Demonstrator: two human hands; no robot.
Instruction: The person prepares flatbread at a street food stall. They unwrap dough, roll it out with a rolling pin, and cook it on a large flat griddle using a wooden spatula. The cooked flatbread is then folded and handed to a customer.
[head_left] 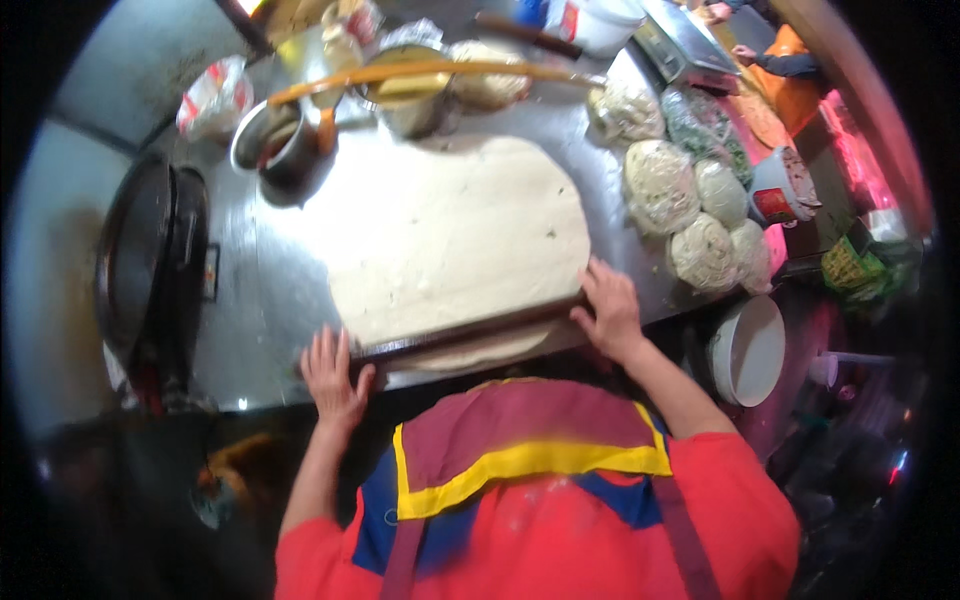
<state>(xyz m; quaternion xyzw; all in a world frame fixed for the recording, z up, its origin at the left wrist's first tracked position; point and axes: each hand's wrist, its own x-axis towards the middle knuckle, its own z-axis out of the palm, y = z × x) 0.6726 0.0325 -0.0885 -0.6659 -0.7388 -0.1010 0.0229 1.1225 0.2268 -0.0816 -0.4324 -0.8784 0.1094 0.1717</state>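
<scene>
A wide sheet of pale dough (pixel 465 225) lies flat on the metal table, with a few dark specks on it. Across its near part runs a long dark rolling pin (pixel 465 330), and a strip of dough shows on the near side of it. My left hand (pixel 338 378) is at the pin's left end, fingers stretched out and spread. At the opposite end, my right hand (pixel 608 308) lies with its fingers extended beside the dough's right edge. Neither hand wraps round the pin; how firmly the palms press on it cannot be seen.
Bagged dough portions (pixel 662 188) are grouped on the right, near a white tub (pixel 780 188). Behind the sheet stand a metal pot (pixel 285 145) and a long wooden stick (pixel 430 70). A black round griddle (pixel 140 265) is at left; a white bucket (pixel 750 350) stands below the right edge.
</scene>
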